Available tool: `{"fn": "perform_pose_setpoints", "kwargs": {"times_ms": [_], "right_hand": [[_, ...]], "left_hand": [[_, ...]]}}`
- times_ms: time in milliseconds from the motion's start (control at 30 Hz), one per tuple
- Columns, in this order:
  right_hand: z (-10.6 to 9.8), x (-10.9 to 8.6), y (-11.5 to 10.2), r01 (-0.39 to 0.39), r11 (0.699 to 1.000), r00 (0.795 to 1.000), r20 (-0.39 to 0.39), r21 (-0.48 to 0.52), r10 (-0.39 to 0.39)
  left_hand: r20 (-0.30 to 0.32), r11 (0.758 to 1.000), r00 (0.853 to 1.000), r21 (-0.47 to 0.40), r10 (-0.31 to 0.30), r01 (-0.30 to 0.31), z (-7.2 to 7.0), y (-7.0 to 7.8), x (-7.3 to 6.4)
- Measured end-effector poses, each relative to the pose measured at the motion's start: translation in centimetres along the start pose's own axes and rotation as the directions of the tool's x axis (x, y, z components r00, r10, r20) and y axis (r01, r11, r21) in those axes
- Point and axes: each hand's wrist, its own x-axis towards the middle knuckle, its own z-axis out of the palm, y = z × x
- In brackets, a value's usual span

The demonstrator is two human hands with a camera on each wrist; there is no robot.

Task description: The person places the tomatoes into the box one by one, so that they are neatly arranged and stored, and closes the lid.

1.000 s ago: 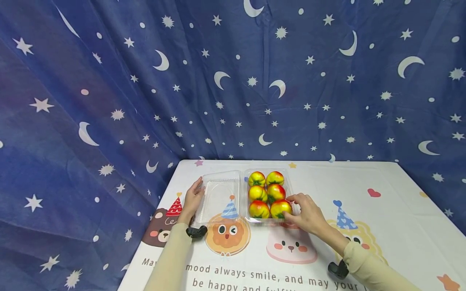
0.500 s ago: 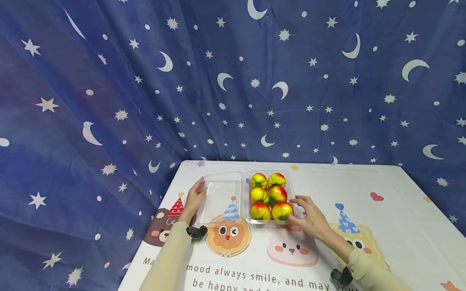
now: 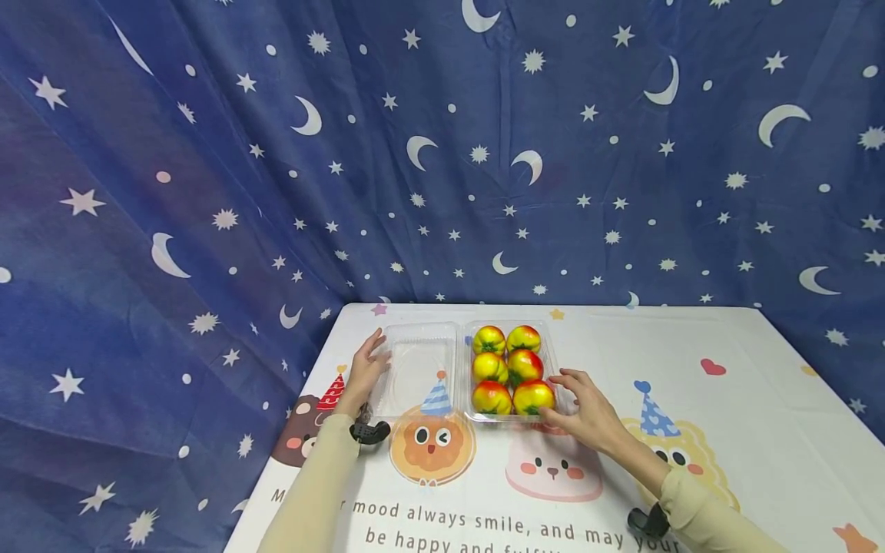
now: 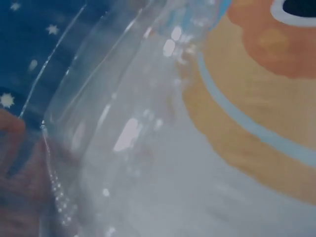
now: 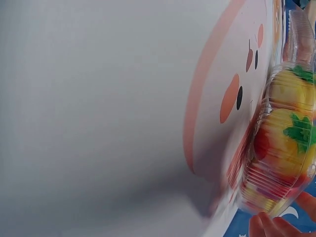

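Observation:
A clear plastic clamshell box [image 3: 477,419] stands on the table with its lid [image 3: 420,376] folded out to the left. Several yellow-red fruits with green leafy tops, like persimmons [image 3: 535,396], lie in rows in its base. My left hand [image 3: 362,376] is at the lid's left edge, fingers loosely bent beside the plastic; its thumb is hard to make out. My right hand [image 3: 584,407] stands around the base's front right corner, thumb and fingers spread, fingertips close to the wall. In the right wrist view its fingers [image 5: 269,226] show just beyond the box.
A white tablecloth [image 3: 691,342] printed with cartoon figures and lettering covers the table. Behind and to the left hangs a blue curtain [image 3: 387,192] with moons and stars. Each wrist wears a black device, one on the left wrist [image 3: 369,432].
My right hand has drawn slightly back from the front right persimmon, its fingers spreading at the box's side. My left hand has shifted slightly at the lid, which lies a little differently.

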Motion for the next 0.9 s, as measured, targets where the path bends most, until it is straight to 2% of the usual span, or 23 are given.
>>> {"fn": "perform_pose_setpoints", "kwargs": {"times_ms": [233, 367, 533, 733, 900], "right_hand": [[0.1, 0.0, 0.1, -0.002, 1.0, 1.0, 0.016, 0.022, 0.002], [0.1, -0.1, 0.2, -0.004, 1.0, 1.0, 0.021, 0.03, 0.003], [0.1, -0.2, 0.4, 0.011, 0.999, 1.0, 0.026, 0.033, -0.012], [0.1, -0.3, 0.5, 0.034, 0.999, 0.998, 0.051, 0.026, -0.036], [0.2, -0.4, 0.6, 0.045, 0.998, 0.997, 0.053, 0.037, -0.047]], "left_hand": [[0.019, 0.999, 1.0, -0.047, -0.025, 0.026, -0.3, 1.4, 0.6], [0.047, 0.99, 0.998, -0.132, -0.052, 0.058, -0.5, 2.2, 0.7], [0.063, 0.967, 0.995, -0.239, -0.076, 0.089, -0.6, 3.0, 0.9], [0.05, 0.967, 0.996, -0.238, -0.077, 0.087, -0.6, 3.8, 1.0], [0.053, 0.957, 0.996, -0.277, -0.071, 0.082, -0.6, 4.5, 1.1]]}}
